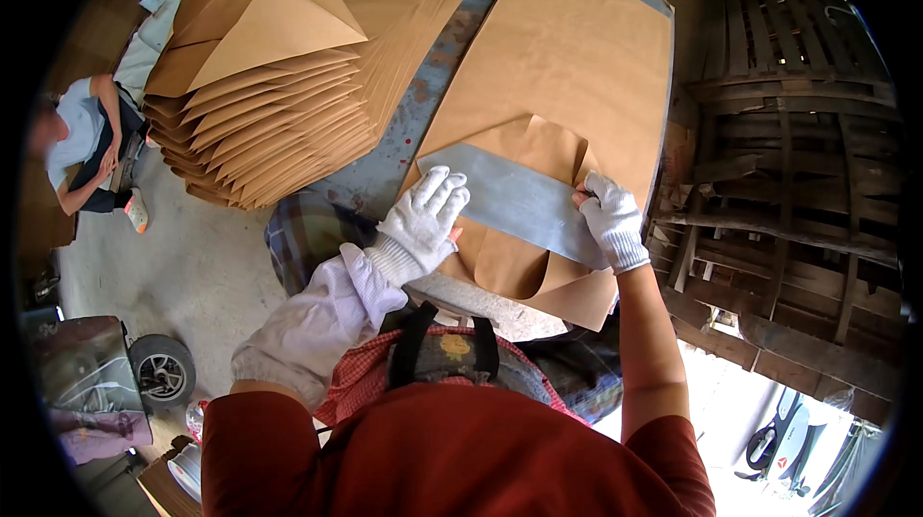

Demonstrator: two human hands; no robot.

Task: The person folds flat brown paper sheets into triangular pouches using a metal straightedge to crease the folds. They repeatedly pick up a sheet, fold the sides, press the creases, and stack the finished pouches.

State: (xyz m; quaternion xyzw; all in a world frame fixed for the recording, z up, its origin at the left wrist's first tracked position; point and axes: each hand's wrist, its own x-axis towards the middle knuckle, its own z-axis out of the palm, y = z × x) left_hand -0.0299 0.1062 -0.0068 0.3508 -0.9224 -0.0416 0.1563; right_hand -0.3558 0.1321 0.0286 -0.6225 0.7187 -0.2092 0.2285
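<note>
A flat grey metal plate [510,198] lies slantwise across the near end of a brown kraft paper sheet [567,46]. Around the plate the paper's end is opened out into folded flaps, with one curved paper flap [514,262] on the near side. My left hand [420,219], in a white knit glove, rests at the plate's left end with fingers stretched out. At the plate's right end, my right hand [611,217], gloved too, has its fingers curled in a pinch on the raised paper edge beside the plate. Its fingertips are partly hidden.
A tall fanned stack of folded brown paper [269,103] stands on the worn blue-grey table [409,113] to the left. Wooden pallets [788,151] lean at the right. Another person [87,142] sits far left. A wheel [162,370] shows at the lower left.
</note>
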